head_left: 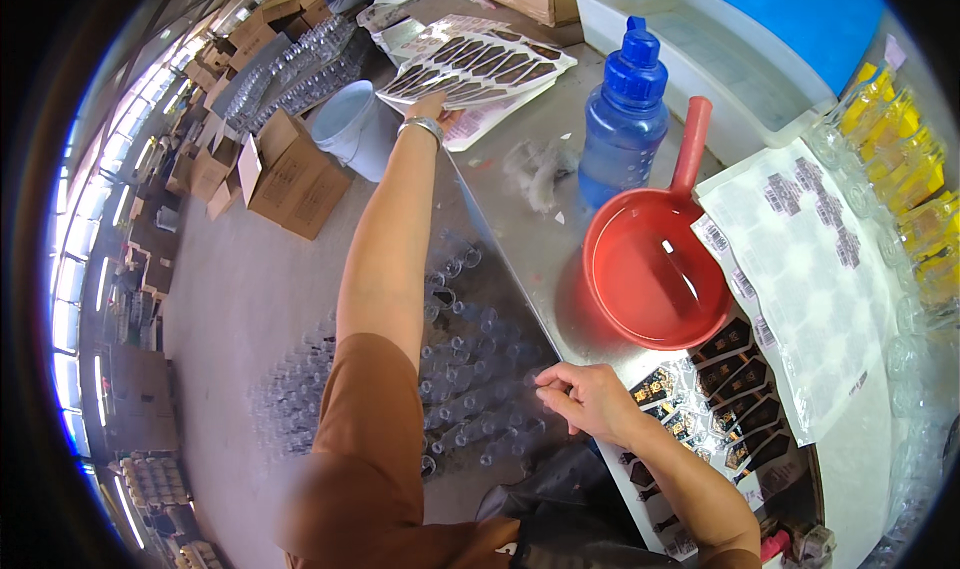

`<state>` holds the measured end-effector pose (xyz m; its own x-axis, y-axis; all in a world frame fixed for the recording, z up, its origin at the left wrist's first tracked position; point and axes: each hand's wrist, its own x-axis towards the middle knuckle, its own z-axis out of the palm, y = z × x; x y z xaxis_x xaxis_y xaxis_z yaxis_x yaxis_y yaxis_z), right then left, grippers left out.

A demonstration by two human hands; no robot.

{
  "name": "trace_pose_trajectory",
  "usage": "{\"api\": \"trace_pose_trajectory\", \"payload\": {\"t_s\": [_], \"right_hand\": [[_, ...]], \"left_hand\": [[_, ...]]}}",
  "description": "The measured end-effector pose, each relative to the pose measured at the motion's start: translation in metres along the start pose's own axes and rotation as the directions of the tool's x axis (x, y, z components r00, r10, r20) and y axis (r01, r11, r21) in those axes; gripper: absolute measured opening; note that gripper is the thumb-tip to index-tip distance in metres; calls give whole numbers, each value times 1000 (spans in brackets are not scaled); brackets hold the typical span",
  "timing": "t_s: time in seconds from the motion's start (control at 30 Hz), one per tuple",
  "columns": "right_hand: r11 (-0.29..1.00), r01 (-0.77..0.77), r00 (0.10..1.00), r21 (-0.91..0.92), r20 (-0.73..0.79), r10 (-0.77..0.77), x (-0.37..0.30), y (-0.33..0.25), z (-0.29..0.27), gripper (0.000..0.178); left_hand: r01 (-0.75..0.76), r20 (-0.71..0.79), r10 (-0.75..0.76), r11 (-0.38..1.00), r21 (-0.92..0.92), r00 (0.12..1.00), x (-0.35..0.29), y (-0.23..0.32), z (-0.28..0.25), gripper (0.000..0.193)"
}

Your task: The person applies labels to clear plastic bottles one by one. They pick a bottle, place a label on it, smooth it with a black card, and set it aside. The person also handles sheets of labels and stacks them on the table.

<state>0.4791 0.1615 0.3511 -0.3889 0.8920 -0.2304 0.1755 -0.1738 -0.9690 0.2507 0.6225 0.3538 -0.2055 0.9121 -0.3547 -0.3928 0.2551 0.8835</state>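
Observation:
My left arm reaches far forward, and my left hand [428,109] is closed at the near left edge of a stack of label sheets [505,49], printed with dark bottle-shaped labels. Some of its fingers are hidden by the paper. Close to me, my right hand [592,401] hovers by the table's left edge, thumb and fingers pinched together; whatever may be between them is too small to make out. Beside it lies a sheet of black and gold labels [690,409]. A red dipper [650,279] holding clear liquid stands just beyond, its handle pointing away.
A blue water bottle [622,129] and a pale plastic tub [720,79] stand on the metal table [500,189]. At right lies a white backing sheet [810,279] beside clear glassware [910,369]. Many glass bottles [470,369], a bucket [352,124] and a carton [295,179] occupy the left floor.

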Motion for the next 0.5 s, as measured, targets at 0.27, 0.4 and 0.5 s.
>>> {"api": "trace_pose_trajectory", "payload": {"t_s": [0.27, 0.4, 0.5], "right_hand": [[999, 10, 1000, -42, 15, -9, -1, 3, -3, 21], [999, 20, 1000, -43, -15, -20, -2, 4, 2, 22], [998, -21, 999, -65, -31, 19, -3, -2, 6, 24]], "left_hand": [[-298, -92, 284, 923, -242, 954, -38, 14, 26, 30], [-437, -55, 436, 874, -212, 898, -78, 41, -4, 22], [-503, 25, 524, 829, -245, 852, -139, 58, -54, 21]]}}
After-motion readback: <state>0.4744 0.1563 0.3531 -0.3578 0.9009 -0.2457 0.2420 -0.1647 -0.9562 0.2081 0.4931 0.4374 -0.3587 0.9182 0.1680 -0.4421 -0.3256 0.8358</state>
